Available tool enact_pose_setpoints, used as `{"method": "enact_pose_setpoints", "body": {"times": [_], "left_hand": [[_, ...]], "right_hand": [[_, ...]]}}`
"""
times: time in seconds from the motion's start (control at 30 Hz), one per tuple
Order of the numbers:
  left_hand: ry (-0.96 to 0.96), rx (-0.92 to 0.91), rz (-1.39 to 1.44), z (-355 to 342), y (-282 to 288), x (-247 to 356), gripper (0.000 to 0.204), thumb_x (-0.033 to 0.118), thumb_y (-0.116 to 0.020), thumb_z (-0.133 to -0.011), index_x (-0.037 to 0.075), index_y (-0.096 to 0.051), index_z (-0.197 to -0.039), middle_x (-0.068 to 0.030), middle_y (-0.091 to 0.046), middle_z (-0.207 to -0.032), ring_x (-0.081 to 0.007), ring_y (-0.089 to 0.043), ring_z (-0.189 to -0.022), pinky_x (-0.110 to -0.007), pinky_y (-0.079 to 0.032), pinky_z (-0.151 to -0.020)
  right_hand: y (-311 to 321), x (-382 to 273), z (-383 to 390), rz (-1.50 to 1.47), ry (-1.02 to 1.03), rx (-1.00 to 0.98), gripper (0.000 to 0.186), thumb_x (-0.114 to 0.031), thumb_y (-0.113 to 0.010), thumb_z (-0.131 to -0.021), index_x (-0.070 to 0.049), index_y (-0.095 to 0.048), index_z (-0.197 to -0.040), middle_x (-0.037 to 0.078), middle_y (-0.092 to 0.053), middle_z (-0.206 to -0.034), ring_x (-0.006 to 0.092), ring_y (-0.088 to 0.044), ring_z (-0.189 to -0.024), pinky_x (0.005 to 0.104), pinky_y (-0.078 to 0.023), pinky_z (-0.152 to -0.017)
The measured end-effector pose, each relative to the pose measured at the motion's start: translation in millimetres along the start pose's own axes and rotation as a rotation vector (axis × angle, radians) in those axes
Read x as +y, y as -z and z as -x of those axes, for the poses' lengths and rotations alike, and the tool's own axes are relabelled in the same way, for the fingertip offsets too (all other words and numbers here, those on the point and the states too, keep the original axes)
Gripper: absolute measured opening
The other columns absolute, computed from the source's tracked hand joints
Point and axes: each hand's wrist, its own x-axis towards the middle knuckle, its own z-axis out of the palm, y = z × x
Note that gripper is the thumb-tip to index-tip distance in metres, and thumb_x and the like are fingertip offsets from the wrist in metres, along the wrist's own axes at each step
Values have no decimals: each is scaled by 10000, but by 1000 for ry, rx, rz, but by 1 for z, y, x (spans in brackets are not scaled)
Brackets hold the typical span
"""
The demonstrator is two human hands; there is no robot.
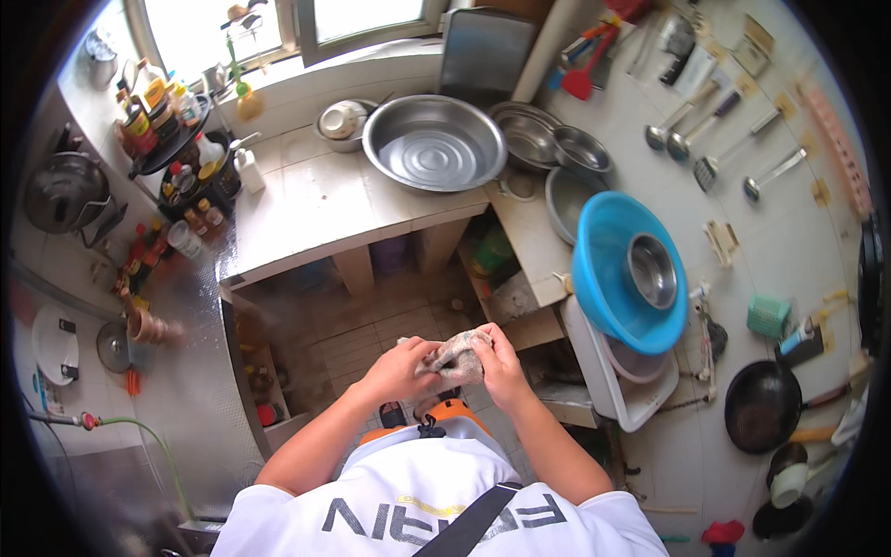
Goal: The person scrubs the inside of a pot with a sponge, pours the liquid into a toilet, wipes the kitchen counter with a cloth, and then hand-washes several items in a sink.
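Observation:
In front of my body, both hands grip a crumpled, greyish-beige patterned cloth (458, 362). My left hand (401, 373) has its fingers closed on the cloth's left side. On the other side, my right hand (502, 365) pinches the cloth between thumb and fingers. Folds of the cloth partly hide the fingertips. Beneath the hands are the tiled floor, my sandals and orange shorts.
Ahead, a large steel basin (434, 144) stands on the white tiled counter (320, 200). To the right, a blue plastic basin (594, 269) holds a steel bowl (652, 271). Ladles (682, 146) and a black frying pan (763, 407) hang on the right wall. Bottles (153, 97) crowd the left corner.

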Motion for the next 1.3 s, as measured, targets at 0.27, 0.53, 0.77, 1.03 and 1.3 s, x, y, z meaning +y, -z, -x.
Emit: {"method": "enact_pose_setpoints", "body": {"times": [0.27,0.53,0.77,1.03,1.3], "left_hand": [[233,354,76,-10,114,-77,134,71,-771,-1038,-19,-775,-1137,-150,-735,-980,-278,-719,-868,-390,-591,-801],[441,580,28,-35,218,-92,143,121,-631,-1148,-17,-665,-1166,-132,-645,-819,-191,-616,-760,-377,-530,-719],[523,669,-126,-42,255,-110,195,179,-623,-1162,-13,-656,-1156,-213,-718,-874,-386,-710,-761,-472,-546,-723],[356,744,1219,-121,260,-133,191,279,-556,-1249,125,-663,-1286,24,-721,-1068,-61,-704,-902,-259,-587,-748],[712,638,-279,-47,251,-310,486,272,-760,-1092,-16,-644,-1466,-251,-768,-1301,-444,-742,-1220,-460,-598,-1099]], "right_hand": [[-45,-10,-138,-19,-5,-156,107,-197,-590,-1225,-93,-616,-1217,-29,-619,-1093,50,-563,-1018,259,-513,-922],[-65,-25,-273,158,-30,-400,173,-207,-705,-1165,-45,-650,-1188,-17,-634,-988,71,-569,-912,280,-498,-818],[-104,-22,-311,218,53,-493,163,-189,-700,-1173,-38,-641,-1192,-20,-626,-955,58,-554,-851,271,-471,-746],[-153,-41,-330,281,659,-193,198,-65,-784,-1048,-12,-638,-1169,192,-678,-1202,252,-633,-805,359,-525,-671],[-180,134,-407,900,102,-401,693,-451,-628,-1168,70,-521,-1612,343,-502,-1650,509,-492,-1534,526,-409,-1288]]}}
